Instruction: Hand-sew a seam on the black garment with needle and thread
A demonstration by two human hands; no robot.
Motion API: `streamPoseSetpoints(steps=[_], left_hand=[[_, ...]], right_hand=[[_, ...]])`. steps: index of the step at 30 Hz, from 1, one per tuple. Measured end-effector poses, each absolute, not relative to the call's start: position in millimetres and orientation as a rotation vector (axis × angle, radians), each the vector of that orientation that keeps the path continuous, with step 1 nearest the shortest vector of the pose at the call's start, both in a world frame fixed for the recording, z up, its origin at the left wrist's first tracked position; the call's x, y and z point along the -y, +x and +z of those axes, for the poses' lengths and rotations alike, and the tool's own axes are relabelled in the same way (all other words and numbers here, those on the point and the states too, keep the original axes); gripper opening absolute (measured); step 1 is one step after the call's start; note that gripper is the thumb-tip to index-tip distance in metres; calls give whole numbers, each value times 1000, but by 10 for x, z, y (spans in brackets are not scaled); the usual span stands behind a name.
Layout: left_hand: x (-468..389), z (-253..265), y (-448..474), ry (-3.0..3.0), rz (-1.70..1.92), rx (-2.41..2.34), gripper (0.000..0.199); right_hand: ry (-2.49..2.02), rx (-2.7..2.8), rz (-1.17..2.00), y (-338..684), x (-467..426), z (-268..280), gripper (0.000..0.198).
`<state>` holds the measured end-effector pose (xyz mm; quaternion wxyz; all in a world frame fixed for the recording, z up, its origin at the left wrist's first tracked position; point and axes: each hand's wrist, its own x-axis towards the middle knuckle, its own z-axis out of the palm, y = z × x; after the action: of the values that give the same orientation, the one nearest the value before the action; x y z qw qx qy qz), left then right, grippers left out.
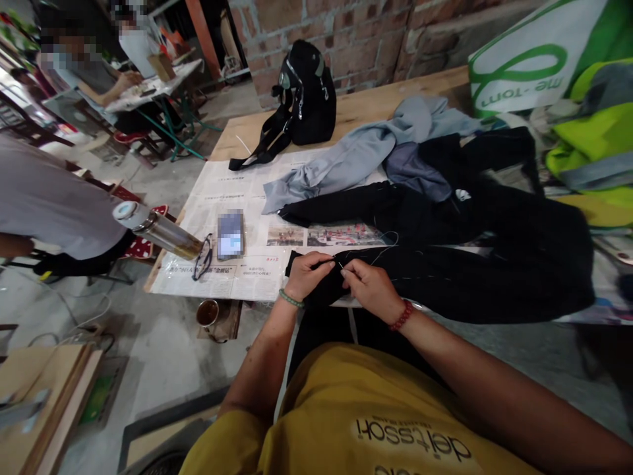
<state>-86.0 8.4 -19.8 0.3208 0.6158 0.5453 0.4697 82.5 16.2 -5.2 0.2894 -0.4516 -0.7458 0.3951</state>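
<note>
A black garment [475, 277] with white stitches lies along the table's near edge. My left hand [309, 274], a green bead bracelet at its wrist, is closed on the cloth near the garment's left end. Close beside it, my right hand [368, 284] is pinched with a thin, pale needle at its fingertips, touching the black cloth. A loop of white thread [397, 237] curves above the garment, behind my right hand. A red bead bracelet [401, 316] circles my right wrist.
Newspaper [198, 198] covers the wooden table. On it are a phone [230, 235], glasses [202, 257], a tilted-looking bottle [155, 227], a grey garment [336, 168] and a black backpack [311, 95]. A white-green bag [524, 59] and hi-vis clothing [598, 145] occupy the right. People sit at left.
</note>
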Motion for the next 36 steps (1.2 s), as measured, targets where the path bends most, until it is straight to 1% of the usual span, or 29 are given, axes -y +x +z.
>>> streamPoseSetpoints(steps=[4, 7, 10, 14, 16, 17, 19, 23, 26, 30, 36], left_hand=[[-88, -217, -848, 1724, 1226, -1316, 13], [-84, -208, -843, 1739, 1236, -1306, 13], [-80, -189, -837, 1740, 1234, -1308, 14], [-83, -187, -832, 1744, 1223, -1324, 13], [-87, -196, -831, 1757, 1227, -1320, 14], [-88, -200, -831, 1767, 1228, -1313, 14], [-89, -205, -829, 1784, 1230, -1304, 15], [-94, -208, -827, 1784, 1225, -1318, 14], [-106, -222, -834, 1793, 1232, -1300, 14], [-122, -236, -847, 1814, 1220, -1298, 15], [-110, -208, -846, 1786, 1206, -1321, 14]], right_hand=[[-1211, 1959, 1051, 773, -217, -51, 20], [-1193, 2048, 1011, 849, -251, 15, 21], [-1128, 2140, 799, 1037, -290, 179, 22], [-1140, 2030, 442, 1214, -438, 384, 21], [-1146, 2028, 381, 1188, -567, 392, 20], [-1142, 2063, 409, 1148, -638, 369, 21], [-1121, 2181, 586, 1036, -769, 292, 23], [-1082, 2334, 1134, 860, -884, 142, 37], [-1070, 2204, 1381, 865, -843, 101, 32], [-1026, 2010, 1502, 906, -764, 110, 25], [-1104, 1907, 1446, 851, -748, 56, 20]])
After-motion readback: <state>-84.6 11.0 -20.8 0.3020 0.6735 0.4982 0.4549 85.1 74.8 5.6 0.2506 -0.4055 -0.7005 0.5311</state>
